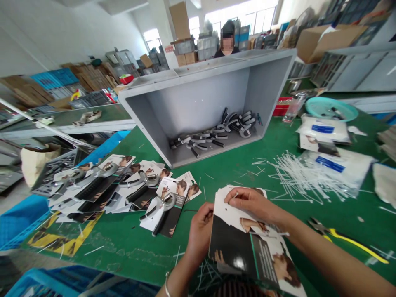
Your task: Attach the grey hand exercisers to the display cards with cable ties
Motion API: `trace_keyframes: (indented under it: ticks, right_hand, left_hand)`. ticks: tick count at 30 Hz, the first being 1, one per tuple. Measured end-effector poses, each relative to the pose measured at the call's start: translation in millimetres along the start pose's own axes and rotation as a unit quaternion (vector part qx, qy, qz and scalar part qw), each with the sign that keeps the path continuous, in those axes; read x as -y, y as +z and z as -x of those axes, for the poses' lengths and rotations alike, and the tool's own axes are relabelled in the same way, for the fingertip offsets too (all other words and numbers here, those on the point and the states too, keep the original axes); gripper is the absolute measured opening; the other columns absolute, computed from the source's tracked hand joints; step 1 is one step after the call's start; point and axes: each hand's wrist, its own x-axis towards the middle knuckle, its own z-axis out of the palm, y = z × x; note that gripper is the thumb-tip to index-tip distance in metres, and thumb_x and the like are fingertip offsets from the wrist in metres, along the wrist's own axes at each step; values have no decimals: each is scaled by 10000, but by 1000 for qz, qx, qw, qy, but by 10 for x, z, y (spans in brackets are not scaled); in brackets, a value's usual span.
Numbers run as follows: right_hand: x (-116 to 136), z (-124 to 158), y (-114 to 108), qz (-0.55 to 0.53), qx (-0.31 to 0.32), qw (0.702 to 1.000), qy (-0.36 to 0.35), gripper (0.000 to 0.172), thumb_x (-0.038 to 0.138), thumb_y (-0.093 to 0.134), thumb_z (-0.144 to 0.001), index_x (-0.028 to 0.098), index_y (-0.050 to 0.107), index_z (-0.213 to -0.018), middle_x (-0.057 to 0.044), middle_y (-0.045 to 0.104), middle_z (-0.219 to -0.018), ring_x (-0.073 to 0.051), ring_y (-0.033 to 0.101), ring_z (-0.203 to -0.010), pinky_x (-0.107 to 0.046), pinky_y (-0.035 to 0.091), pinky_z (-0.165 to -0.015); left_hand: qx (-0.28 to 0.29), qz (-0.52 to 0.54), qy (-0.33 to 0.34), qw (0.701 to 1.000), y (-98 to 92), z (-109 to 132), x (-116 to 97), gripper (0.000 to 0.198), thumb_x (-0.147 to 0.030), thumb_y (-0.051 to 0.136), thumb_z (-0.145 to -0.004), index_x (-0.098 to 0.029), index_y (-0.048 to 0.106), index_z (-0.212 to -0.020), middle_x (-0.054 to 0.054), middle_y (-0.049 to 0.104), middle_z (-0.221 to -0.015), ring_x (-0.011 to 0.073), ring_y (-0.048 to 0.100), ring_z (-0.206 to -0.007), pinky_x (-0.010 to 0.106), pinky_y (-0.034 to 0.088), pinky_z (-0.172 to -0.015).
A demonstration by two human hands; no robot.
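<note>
Cards (235,251) lie in a stack between the two hands in the head view, low and close to the body, at the near side of the bench (145,260). Their far, white end points at the crate (198,99); the stack slants from there toward the near right. The left hand (202,227) is curled against the left edge, its fingertips partly hidden, so I cannot tell how firmly it grips. The right hand (246,202) reaches over the right side and is nearer the hole in the top card; its thumb and forefinger are pressed together just beside that hole, what they pinch being too small to tell.

Left of the left hand, just apart, a carded grip (167,202) starts a cluster of others. Ties (297,177) spread beyond the right forearm, and pliers (354,241) lie right of it. Open green surface shows between the stack and the crate, with a few strands scattered, and at the near left, up to the bench's edge.
</note>
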Motion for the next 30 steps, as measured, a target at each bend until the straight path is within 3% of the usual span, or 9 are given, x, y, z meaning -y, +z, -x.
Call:
trace_keyframes:
  ticks: [6,11,16,19,21,24,25,27,30]
  right_hand:
    - [0,89,18,39,15,999,-9,260,431,612,-895,188,682,-955,-14,609,-877,-139,536,-763,-252,401,-684]
    - [77,158,124,91,7,996,-7,247,338,771,-761,215,659,-945,11,624,-861,-148,560,-778,-259,429,-725]
    - [159,206,236,121,-5,991,-60,132,325,700,-840,195,685,-833,-15,659,-893,-170,599,-861,-292,441,-828]
    - [119,171,236,124,19,990,-66,154,344,698,-846,191,686,-836,-18,651,-893,-171,600,-863,-292,445,-827]
    - [76,123,200,141,34,987,-74,172,365,700,-844,193,687,-848,-16,638,-899,-170,594,-872,-294,441,-837]
    - [76,74,79,166,23,983,-76,208,410,696,-842,203,685,-846,-25,624,-977,-180,584,-927,-307,434,-858]
    - [105,74,20,168,13,983,-76,217,422,696,-839,205,681,-835,-33,619,-1036,-190,580,-967,-316,432,-874]
    - [194,87,-121,160,-17,984,-75,229,438,675,-852,210,666,-824,-50,594,-1171,-206,573,-1029,-335,434,-894]
    - [325,22,-376,164,-51,982,-78,233,439,589,-912,217,655,-884,-73,577,-1254,-224,576,-1065,-361,446,-913]
  left_hand:
    - [4,48,-48,998,37,76,-13,172,-253,783,-707,-166,670,-803,5,678,-777,158,637,-754,217,459,-662]
    - [-26,89,-72,993,53,165,-75,333,-340,751,-764,-188,600,-1019,16,699,-846,126,615,-669,199,437,-594]
    - [-26,-22,-70,997,-55,243,-220,392,-482,470,-943,-186,556,-1185,66,697,-940,168,632,-760,252,474,-666]
    - [-55,-169,7,984,-150,142,-272,456,-494,545,-903,-189,542,-1241,70,668,-972,188,620,-829,297,477,-763]
    - [-10,-231,17,973,-202,15,-272,432,-469,614,-866,-183,592,-1190,44,653,-904,167,597,-769,280,470,-727]
    - [122,-171,-62,976,-250,-153,-199,375,-479,625,-846,-160,646,-1042,-17,596,-706,98,513,-525,210,400,-497]
    - [133,-135,-87,978,-259,-183,-151,376,-488,629,-837,-156,639,-1013,-35,571,-651,80,473,-451,195,357,-433]
    - [91,-73,-106,988,-271,-193,-25,390,-509,633,-823,-160,601,-994,-57,548,-577,73,443,-365,186,324,-369]
    - [14,8,-103,995,-277,-107,216,433,-541,671,-781,-187,544,-996,-34,613,-631,110,533,-376,219,410,-382]
